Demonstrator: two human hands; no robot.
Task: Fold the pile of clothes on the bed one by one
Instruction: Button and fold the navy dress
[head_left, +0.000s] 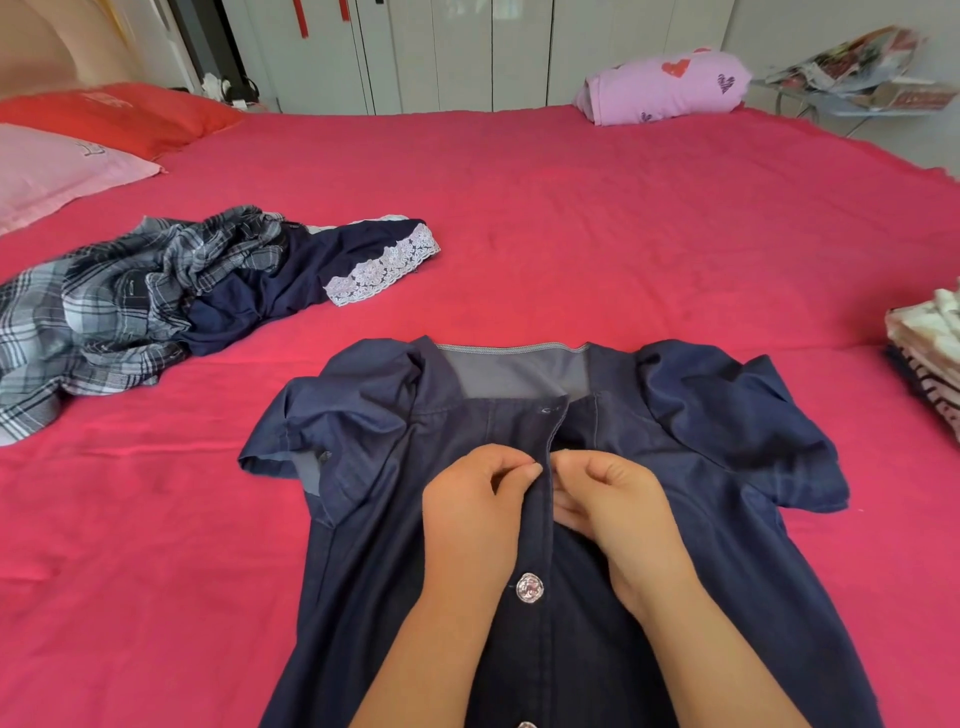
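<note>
Pinching the front opening of the dark blue short-sleeved denim garment (374, 545) with the left hand (475, 512) and the right hand (610, 506) close together, each clamping its own flap. Lying flat by the near edge of the crimson bed (571, 218), with collar toward the far edge and long axis running near to far. Being cut off at the hem by the frame's bottom; hiding any fastening beneath the fingers.

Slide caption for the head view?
Left hand and right hand pinch the front opening of a navy dress spread on the bed; unfolded pile beside it.
</note>
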